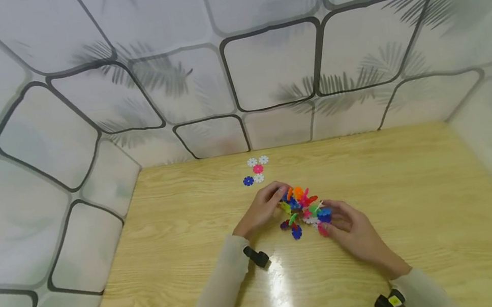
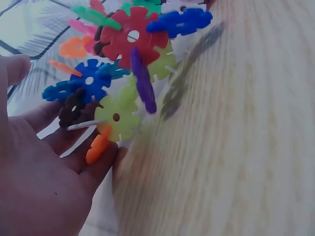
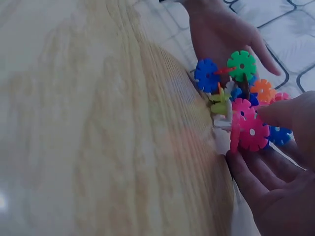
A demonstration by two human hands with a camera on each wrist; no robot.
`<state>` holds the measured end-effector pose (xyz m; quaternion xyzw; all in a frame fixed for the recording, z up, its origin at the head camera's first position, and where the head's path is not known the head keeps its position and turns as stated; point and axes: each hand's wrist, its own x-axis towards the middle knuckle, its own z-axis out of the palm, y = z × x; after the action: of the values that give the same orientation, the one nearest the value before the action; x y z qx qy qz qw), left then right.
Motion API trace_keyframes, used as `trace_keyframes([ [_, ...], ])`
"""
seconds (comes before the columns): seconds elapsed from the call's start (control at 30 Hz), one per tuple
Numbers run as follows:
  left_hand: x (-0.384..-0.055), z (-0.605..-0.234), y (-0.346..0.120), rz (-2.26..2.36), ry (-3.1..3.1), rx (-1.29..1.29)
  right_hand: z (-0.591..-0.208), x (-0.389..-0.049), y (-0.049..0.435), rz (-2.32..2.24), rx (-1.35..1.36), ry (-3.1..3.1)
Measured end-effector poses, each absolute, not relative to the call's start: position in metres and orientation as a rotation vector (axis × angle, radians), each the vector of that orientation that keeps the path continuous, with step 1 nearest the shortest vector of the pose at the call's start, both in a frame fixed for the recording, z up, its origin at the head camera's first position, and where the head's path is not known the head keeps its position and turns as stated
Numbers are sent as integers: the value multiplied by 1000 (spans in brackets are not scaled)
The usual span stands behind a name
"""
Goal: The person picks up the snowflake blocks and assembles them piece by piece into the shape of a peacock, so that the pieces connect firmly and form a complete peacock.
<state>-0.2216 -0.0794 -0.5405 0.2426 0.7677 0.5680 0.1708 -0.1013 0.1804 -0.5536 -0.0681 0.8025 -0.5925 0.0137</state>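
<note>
Many-coloured notched plastic discs, slotted together, form a spiky cluster point(image 1: 296, 210) between the two hands, low over the wooden table. My right hand point(image 1: 354, 230) grips its right side. In the right wrist view, the thumb lies against a pink disc point(image 3: 253, 132) with the fingers beneath. At the other side is my left hand point(image 1: 265, 206). Its fingers point(image 2: 78, 147) reach under the cluster beside a yellow-green disc point(image 2: 117, 117) and a small orange disc point(image 2: 99, 146), while the thumb stands apart from the discs. Part of the left fingers is hidden behind the discs.
Farther back on the table point(image 1: 188, 283) lie several loose discs: white ones point(image 1: 263, 159), a pink one point(image 1: 258, 169) and a blue one point(image 1: 248, 181). Patterned wall panels point(image 1: 272, 68) border the table at the back and sides.
</note>
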Motion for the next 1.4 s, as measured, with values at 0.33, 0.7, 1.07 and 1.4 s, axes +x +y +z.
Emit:
trace_keyframes([
  [0.33, -201, -536, -93, 1584, 2210, 632, -550, -112, 188, -1820, -275, 2473],
  [0.7, -176, -527, -101, 1509, 2313, 527, -546, -125, 193, -1739, -321, 2504],
  [1.07, -174, -529, -105, 1484, 2346, 496, -546, -126, 191, -1749, -385, 2534],
  [1.4, -176, -527, -100, 1371, 2435, 480, -546, -117, 192, -1689, -353, 2540],
])
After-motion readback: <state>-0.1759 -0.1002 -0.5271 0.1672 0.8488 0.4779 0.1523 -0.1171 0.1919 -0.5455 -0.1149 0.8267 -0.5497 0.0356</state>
